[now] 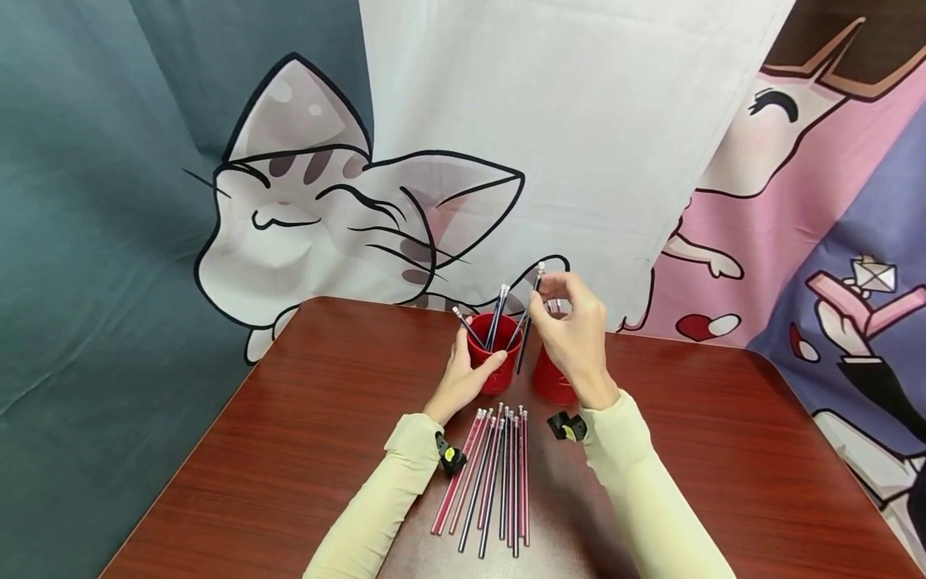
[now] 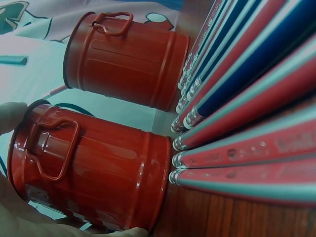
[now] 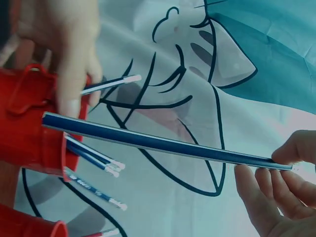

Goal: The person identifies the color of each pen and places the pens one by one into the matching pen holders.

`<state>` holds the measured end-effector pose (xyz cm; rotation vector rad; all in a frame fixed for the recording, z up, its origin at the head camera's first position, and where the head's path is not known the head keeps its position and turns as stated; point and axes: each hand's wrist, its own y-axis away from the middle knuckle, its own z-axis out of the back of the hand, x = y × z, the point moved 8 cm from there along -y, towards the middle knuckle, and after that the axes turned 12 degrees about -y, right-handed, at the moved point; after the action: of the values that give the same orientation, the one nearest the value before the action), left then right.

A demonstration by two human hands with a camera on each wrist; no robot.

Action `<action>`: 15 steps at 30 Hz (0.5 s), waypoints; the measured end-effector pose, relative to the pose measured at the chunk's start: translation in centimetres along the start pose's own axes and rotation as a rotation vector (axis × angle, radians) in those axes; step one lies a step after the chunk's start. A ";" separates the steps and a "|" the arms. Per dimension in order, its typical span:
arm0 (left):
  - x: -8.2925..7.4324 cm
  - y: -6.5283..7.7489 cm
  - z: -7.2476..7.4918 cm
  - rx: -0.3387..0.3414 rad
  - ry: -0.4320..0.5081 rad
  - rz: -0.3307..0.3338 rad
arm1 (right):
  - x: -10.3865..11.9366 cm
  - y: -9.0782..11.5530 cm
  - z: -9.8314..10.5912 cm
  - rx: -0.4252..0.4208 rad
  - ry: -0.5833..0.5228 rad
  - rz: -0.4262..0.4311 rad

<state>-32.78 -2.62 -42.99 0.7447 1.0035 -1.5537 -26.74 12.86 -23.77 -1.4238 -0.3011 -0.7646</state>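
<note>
My left hand grips a small red metal bucket by its side, thumb over the rim. Several dark blue pencils lean inside this bucket, eraser ends up. With thumb and fingertips, my right hand pinches a dark blue pencil near its eraser end. That pencil slants downward between the two buckets in the head view, its lower end beside the held bucket's rim. A second red bucket stands just to the right, partly hidden by the right hand, with eraser ends showing above it.
Loose red and dark blue pencils lie in a row on the brown table in front of the buckets, eraser ends toward them. A cartoon-printed cloth hangs behind the table's far edge.
</note>
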 end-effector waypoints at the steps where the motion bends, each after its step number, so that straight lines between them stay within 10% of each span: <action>1: 0.0 0.0 0.0 -0.001 -0.002 0.000 | 0.1 -0.3 0.0 -0.009 -0.008 0.005; 15: -0.1 0.0 0.1 0.003 0.020 0.007 | 0.1 -0.4 -1.5 -0.080 -0.047 0.073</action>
<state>-32.76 -2.70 -42.87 0.7664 1.0131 -1.5449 -27.33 11.39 -23.65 -1.5221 -0.2556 -0.6909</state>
